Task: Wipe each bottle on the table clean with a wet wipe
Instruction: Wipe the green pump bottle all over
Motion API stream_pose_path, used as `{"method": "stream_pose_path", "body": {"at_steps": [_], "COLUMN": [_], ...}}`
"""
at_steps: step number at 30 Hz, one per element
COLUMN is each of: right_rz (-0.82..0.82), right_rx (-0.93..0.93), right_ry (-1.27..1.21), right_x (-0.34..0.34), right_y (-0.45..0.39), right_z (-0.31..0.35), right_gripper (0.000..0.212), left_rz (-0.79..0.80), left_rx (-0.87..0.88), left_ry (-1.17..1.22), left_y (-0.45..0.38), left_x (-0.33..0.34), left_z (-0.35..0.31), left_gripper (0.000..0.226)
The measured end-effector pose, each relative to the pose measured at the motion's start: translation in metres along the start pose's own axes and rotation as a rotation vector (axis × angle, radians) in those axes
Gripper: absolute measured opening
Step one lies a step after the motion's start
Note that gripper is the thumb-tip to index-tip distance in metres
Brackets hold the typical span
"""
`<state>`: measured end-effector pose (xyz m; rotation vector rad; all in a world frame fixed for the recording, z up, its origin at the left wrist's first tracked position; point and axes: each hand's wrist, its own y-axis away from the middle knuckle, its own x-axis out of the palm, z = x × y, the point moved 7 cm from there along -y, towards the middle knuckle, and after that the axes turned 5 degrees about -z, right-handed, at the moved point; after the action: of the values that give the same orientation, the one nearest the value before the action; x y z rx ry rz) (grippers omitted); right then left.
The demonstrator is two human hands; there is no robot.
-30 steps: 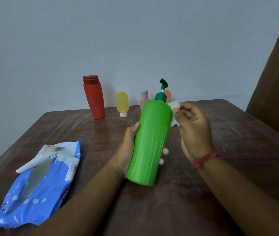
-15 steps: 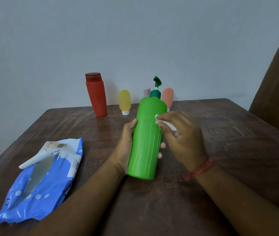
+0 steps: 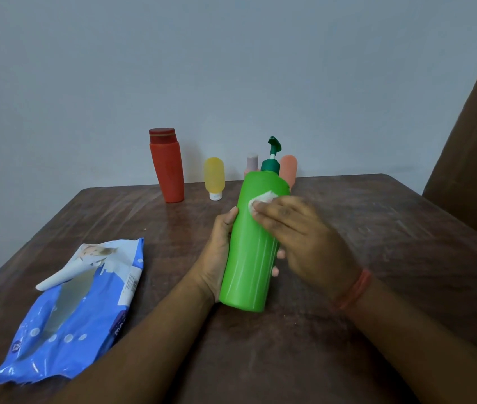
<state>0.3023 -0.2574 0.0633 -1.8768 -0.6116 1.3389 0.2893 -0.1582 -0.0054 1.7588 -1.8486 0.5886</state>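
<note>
A tall green pump bottle [image 3: 249, 258] stands tilted on the brown table [image 3: 391, 228], its dark green pump at the top. My left hand [image 3: 217, 252] grips its left side from behind. My right hand [image 3: 307, 240] lies across the upper front of the bottle, its straight fingers pressing a white wet wipe [image 3: 263, 198] against the plastic. Only a corner of the wipe shows above my fingertips. At the table's far edge stand a red bottle [image 3: 167, 170], a small yellow bottle [image 3: 214, 174], a pink bottle [image 3: 251, 163] and an orange bottle [image 3: 289, 169], the last two partly hidden by the pump.
A blue wet wipe pack [image 3: 65, 325] lies at the near left of the table with its flap peeled open. A grey wall runs behind the table. A brown panel [image 3: 470, 141] rises at the right edge of view.
My right hand moved from the bottle's right shoulder onto its front and now lies flatter, with the wipe pressed under the fingers. The bottle stayed in my left hand.
</note>
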Motion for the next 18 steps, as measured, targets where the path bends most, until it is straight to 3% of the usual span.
{"method": "stream_pose_path", "body": {"at_steps": [3,7,10,14,18], "right_rz": [-0.021,0.054,-0.005,-0.027,-0.049], "right_rx": [0.071,-0.033,0.052,-0.022,0.098], "right_ry": [0.034,-0.026,-0.063,-0.082,-0.031], "right_x": [-0.008,-0.004,-0.008,-0.009,-0.011], "right_y": [0.004,0.026,0.024,0.024,0.022], "right_z": [-0.015,0.0,-0.014,-0.002,-0.02], "right_gripper": [0.056,0.047,0.056,0.044,0.058], "left_rz": [0.001,0.035,0.056,0.078,0.059], "left_rx": [-0.022,-0.025,-0.023,-0.034,-0.034], "left_ry": [0.002,0.008,0.02,0.032,0.026], "left_y": [0.0,-0.002,-0.003,-0.002,-0.006], "left_x": [0.0,0.0,0.0,0.0,-0.003], "left_z": [0.002,0.004,0.006,0.008,0.009], "left_gripper": [0.068,0.07,0.068,0.069,0.069]}}
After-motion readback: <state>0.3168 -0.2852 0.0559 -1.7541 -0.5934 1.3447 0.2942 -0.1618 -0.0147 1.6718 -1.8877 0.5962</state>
